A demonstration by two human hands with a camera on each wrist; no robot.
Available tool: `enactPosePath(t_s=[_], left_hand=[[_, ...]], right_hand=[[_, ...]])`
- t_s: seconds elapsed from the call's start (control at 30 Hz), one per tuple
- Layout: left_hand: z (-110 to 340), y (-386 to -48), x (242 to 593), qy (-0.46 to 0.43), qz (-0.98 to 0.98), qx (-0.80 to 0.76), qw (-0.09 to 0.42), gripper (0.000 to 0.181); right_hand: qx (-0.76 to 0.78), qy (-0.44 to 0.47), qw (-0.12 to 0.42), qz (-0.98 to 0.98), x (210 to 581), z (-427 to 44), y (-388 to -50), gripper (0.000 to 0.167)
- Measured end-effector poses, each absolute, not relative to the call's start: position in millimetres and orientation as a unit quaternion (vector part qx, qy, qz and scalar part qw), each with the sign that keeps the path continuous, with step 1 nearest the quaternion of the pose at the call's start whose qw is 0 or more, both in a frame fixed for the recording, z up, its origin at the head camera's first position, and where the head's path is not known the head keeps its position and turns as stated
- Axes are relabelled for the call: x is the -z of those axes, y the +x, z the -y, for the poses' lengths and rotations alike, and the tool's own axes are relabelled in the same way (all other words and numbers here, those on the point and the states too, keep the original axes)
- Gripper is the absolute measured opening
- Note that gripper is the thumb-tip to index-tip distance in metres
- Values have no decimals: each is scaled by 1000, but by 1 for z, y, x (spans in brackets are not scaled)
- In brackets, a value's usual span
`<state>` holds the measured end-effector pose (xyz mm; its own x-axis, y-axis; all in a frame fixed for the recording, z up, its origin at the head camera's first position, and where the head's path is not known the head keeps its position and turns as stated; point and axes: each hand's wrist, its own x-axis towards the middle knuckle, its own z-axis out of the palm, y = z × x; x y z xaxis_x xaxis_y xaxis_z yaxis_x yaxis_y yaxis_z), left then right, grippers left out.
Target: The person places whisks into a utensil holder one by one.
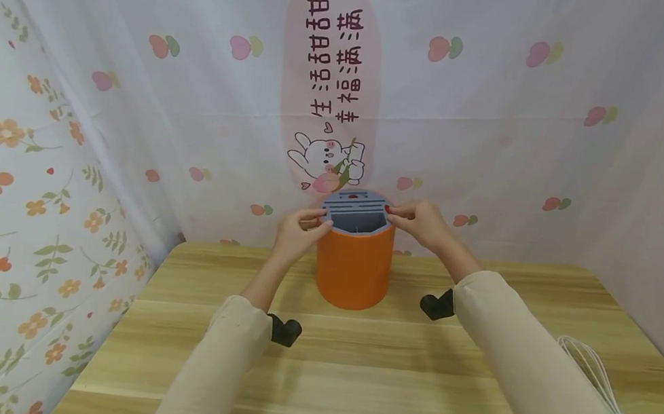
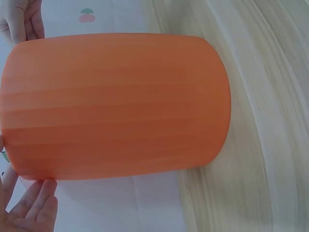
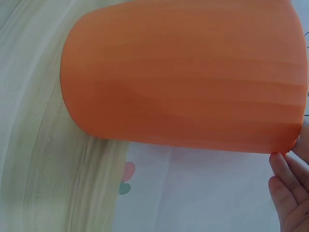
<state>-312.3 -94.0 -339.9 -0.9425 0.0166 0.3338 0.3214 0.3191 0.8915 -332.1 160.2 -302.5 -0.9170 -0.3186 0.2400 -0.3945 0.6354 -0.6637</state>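
Observation:
An orange knife holder (image 1: 353,271) stands upright at the back of the table, its grey top insert (image 1: 352,202) holding narrow slots and one large opening at the front. At the left of its rim, my left hand (image 1: 298,236) pinches the edge between thumb and fingers. My right hand (image 1: 425,224) pinches the opposite side of the rim. In the left wrist view the holder's smooth orange wall (image 2: 116,106) fills the middle, with fingertips against its side. The right wrist view shows my right hand (image 3: 292,193) touching the rim end.
A whisk (image 1: 590,373) with a pale handle lies at the right of the wooden table (image 1: 360,388), partly behind my right sleeve. Behind the holder hangs a fruit-printed curtain (image 1: 476,128), with a flower-printed one (image 1: 42,215) at left. Black mounts (image 1: 284,330) sit at both wrists.

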Motion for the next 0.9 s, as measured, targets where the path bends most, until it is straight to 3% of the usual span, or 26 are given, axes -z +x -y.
enactPosePath(t_s=[0.5, 0.9], left_hand=[[90, -289, 339, -114, 797, 579, 127, 31], [92, -262, 334, -129, 812, 558, 109, 32]], right_hand=[[-358, 213, 46, 908, 299, -167, -302, 30], [-353, 254, 107, 894, 306, -172, -282, 24]])
